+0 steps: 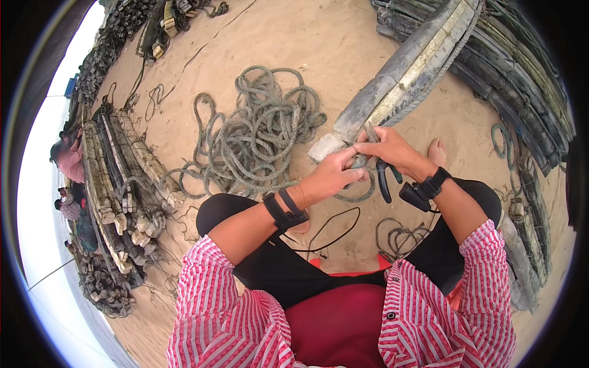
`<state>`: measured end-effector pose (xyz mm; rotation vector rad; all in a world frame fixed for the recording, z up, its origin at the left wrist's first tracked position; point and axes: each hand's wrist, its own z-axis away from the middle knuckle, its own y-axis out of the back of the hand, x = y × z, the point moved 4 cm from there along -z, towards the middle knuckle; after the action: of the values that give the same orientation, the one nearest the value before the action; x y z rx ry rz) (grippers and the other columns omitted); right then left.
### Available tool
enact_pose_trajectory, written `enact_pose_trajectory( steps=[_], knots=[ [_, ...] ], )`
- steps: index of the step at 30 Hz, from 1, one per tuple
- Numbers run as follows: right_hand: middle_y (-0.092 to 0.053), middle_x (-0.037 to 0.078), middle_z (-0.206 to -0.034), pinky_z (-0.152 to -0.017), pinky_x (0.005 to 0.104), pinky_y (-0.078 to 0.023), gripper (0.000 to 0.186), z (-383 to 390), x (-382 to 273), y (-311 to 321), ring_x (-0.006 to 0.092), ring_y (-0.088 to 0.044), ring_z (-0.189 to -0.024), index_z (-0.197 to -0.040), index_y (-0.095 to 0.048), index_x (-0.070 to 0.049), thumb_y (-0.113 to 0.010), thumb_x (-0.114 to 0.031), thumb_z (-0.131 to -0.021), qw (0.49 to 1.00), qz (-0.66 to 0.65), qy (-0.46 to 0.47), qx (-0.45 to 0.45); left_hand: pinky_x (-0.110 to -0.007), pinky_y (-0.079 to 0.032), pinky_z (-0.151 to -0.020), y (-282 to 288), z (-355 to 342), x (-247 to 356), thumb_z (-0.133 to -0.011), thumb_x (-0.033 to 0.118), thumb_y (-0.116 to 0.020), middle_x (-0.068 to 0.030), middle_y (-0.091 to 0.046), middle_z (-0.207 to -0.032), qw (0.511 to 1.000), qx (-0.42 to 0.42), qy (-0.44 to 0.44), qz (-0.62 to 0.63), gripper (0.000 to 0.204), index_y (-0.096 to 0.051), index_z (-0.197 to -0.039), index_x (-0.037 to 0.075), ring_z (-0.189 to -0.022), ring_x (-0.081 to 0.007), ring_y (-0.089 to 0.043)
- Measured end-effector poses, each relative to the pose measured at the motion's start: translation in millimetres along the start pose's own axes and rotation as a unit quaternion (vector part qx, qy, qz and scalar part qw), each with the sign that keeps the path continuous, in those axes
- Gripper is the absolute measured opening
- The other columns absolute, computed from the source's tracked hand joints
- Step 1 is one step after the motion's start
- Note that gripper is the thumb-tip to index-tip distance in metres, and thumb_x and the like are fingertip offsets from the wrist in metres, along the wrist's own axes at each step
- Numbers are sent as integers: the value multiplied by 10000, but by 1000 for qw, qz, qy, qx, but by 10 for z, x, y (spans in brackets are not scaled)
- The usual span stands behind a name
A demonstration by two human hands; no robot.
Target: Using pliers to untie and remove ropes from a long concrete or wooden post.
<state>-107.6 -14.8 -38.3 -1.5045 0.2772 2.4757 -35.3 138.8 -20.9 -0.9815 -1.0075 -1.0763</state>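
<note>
My left hand is closed on grey-green rope at the lower end of a long grey foam float, whose end has a pale block. My right hand pinches at the same tie, beside a short grey strand standing up. A black-handled cutting tool hangs from that hand, below the palm; its head is hidden. A big loose heap of grey-green rope lies on the sand left of the float, with a strand running toward my hands.
Bundled weathered floats lie at the upper right, lower right and left. Several other people are at the far left. Thinner cord lies between my legs on the sand. A bare foot is beside my right hand.
</note>
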Motion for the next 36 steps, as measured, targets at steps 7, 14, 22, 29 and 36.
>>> enact_pose_trajectory(
  steps=[7,14,22,29,36],
  knots=[
    [-550,-49,-717,-545,232,-344,118,131,-135,-48,44,-457,-627,-806,-611,-62,-699,-49,-728,995,28,84,50,-317,-468,-915,1051,-346,-11,-1013,289,-483,-88,-643,-1151,968,215,113,-61,380,-550,-1276,25,-1109,-153,-578],
    [-531,-64,-753,-588,213,-359,149,718,-506,120,35,-479,-663,-830,-606,-78,-686,4,-734,988,-23,153,27,-343,-470,-1033,703,-443,-416,-1039,472,-396,-114,-628,-1278,930,55,150,330,593,-468,-1399,6,-1163,-217,-609],
    [-521,-74,-713,-545,213,-331,133,677,-318,193,23,-443,-619,-827,-600,-69,-679,-6,-740,992,50,104,43,-302,-398,-569,1267,-517,-37,-925,279,-658,-8,-548,-663,980,160,114,-12,273,-623,-752,71,-575,-128,-458],
    [-572,-40,-734,-551,240,-381,125,163,-7,58,51,-484,-619,-898,-659,-44,-677,-72,-777,995,36,67,71,-250,-310,-511,918,-82,871,-955,276,-632,20,-520,-651,969,-106,-72,212,247,-637,-897,36,-528,-75,-348],
    [-682,59,-821,-551,276,-443,204,-70,-39,-105,137,-640,-704,-1041,-675,-49,-620,-155,-876,985,-152,-53,-66,-208,-280,-495,243,139,717,-955,180,-616,-22,-598,-818,959,-113,-25,257,347,-618,-1220,-44,-592,-51,-385]
  ],
)
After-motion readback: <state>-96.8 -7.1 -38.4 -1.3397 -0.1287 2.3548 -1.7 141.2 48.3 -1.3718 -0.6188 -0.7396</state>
